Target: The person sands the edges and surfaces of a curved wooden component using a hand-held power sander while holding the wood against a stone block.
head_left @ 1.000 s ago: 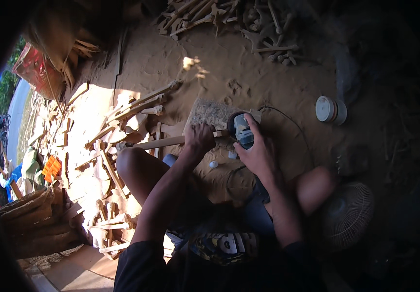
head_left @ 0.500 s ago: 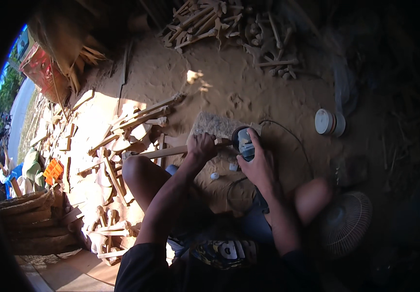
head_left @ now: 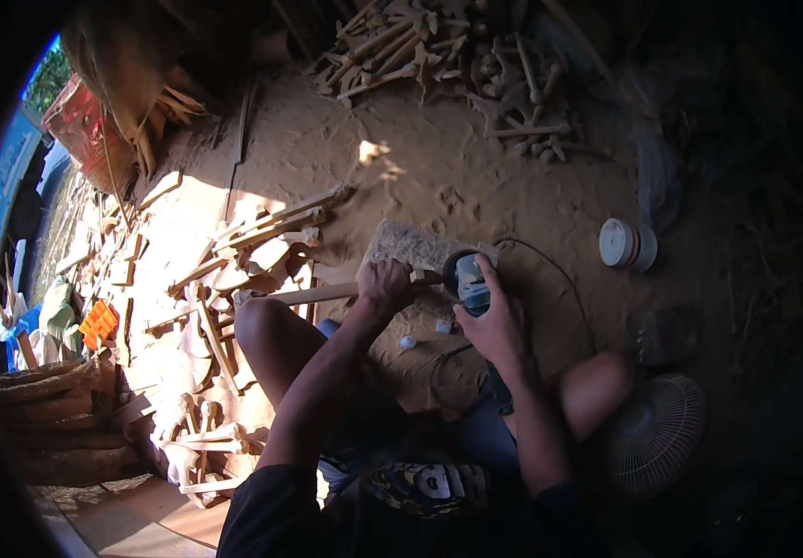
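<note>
My left hand (head_left: 385, 286) is closed around a long, pale wooden piece (head_left: 322, 292), whose near end rests by my left knee. The far end of the wood meets the dark disc of an angle grinder (head_left: 472, 282). Wrapped over the grinder's body is my right hand (head_left: 497, 322), with the index finger stretched along it. Behind both hands a rough, dusty block (head_left: 412, 244) lies on the ground. The exact contact between disc and wood is hidden.
Carved wooden pieces (head_left: 271, 228) lie in sunlight at the left, with another heap (head_left: 397, 46) at the far side. A white round tub (head_left: 618, 243) stands right. A black cord (head_left: 555, 263) runs beyond the grinder. A fan guard (head_left: 657, 432) sits beside my right knee.
Both hands keep their grips on wood and grinder, with almost no shift. The view has tilted slightly, and a large blue shape now shows outside at the far left.
</note>
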The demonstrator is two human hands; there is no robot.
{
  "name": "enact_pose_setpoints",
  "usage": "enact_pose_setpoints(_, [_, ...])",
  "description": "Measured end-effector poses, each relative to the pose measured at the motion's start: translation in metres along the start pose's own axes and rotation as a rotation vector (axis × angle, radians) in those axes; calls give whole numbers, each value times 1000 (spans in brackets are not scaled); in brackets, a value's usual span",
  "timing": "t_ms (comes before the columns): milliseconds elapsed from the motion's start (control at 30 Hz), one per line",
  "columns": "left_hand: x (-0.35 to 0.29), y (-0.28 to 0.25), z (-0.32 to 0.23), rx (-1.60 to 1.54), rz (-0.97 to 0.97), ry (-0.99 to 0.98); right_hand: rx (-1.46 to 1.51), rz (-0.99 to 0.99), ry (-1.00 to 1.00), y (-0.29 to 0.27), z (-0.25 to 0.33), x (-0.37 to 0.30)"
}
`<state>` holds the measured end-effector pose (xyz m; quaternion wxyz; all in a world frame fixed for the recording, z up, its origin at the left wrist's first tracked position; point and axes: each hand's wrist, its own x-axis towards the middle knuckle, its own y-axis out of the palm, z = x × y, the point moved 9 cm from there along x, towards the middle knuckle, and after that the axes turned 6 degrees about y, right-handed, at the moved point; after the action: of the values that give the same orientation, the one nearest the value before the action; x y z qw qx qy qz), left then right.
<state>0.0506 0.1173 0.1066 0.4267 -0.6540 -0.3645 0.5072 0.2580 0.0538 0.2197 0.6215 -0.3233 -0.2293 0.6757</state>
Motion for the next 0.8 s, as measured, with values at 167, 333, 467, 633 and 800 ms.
enact_pose_setpoints(167, [1, -1, 1, -24, 21, -10, 110, -61, -192, 3, 4, 2])
enact_pose_setpoints(333, [-7, -11, -6, 13, -19, 14, 190, -22, -147, 3, -3, 6])
enact_pose_setpoints(467, [-6, -7, -10, 7, -28, 25, 221, -135, -325, -1, -5, 7])
enact_pose_setpoints(633, [-12, -3, -10, -1, -116, 65, 195, -30, -218, 6, -4, 5])
enact_pose_setpoints(800, [-13, -10, -8, 21, -159, 103, 171, -24, -127, 2, -13, 13])
